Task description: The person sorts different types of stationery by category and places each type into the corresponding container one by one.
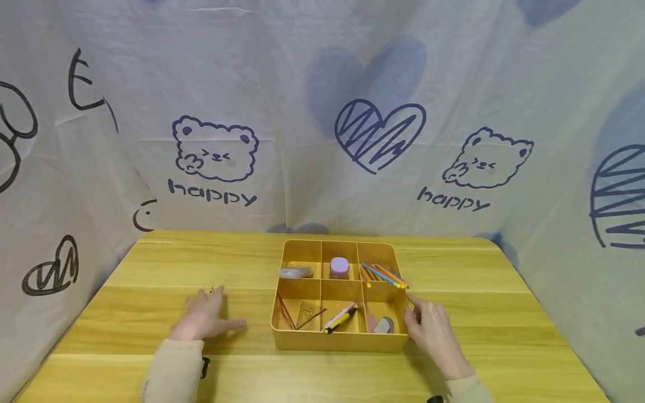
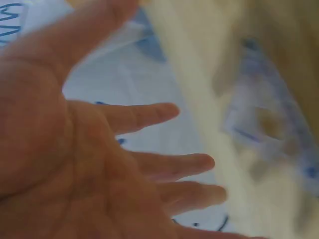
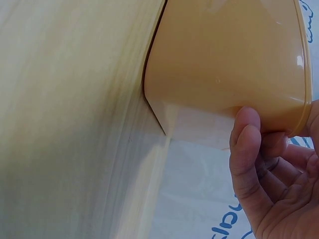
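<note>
A yellow-orange organizer box with six compartments stands on the table. My right hand grips its right wall near the front corner. In the right wrist view, curled fingers lie against the outer wall by the rim. My left hand is left of the box, fingers spread and holding nothing. Front compartments hold a clear set square, a pink pen, a yellow-and-black pen and a grey rounded piece. In the left wrist view, a clear triangular shape is blurred beyond the fingertips.
The back compartments hold a clear packet, a purple-lidded jar and several colored pencils leaning over the divider. Wood-grain table top surrounds the box. A white printed curtain hangs behind the table and at both sides.
</note>
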Motion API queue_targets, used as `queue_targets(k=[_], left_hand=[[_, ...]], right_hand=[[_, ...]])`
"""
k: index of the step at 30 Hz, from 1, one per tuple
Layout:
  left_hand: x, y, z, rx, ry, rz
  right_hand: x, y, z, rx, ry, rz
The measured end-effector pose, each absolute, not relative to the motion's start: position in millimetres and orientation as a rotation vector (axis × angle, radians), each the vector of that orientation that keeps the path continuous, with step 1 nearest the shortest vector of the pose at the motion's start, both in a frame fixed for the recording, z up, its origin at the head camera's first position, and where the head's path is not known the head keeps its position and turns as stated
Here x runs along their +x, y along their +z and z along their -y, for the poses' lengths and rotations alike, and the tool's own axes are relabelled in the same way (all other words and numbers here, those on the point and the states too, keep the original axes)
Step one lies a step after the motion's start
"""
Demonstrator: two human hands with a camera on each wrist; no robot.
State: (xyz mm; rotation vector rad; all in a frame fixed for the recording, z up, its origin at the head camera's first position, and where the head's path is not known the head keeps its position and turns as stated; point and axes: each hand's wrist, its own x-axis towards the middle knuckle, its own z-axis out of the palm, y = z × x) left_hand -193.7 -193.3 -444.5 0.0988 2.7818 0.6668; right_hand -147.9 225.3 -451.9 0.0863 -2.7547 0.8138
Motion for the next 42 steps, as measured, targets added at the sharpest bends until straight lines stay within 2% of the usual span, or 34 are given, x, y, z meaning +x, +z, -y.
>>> queue_targets(k=[13,26,42], left_hand=[[-190,-455,188,0.081,0.636,-2.666],[-195,-455,177,0.191,0.443,-2.849],[-194,-457,164,0.261,0.434,-2.972]], right_hand=[[-148,-452,-226,0.129,0.799,2.726],[-147,-453,-226,0.144,0.795,2.707],[-147,-453,-226,0.133,0.796,2.717]])
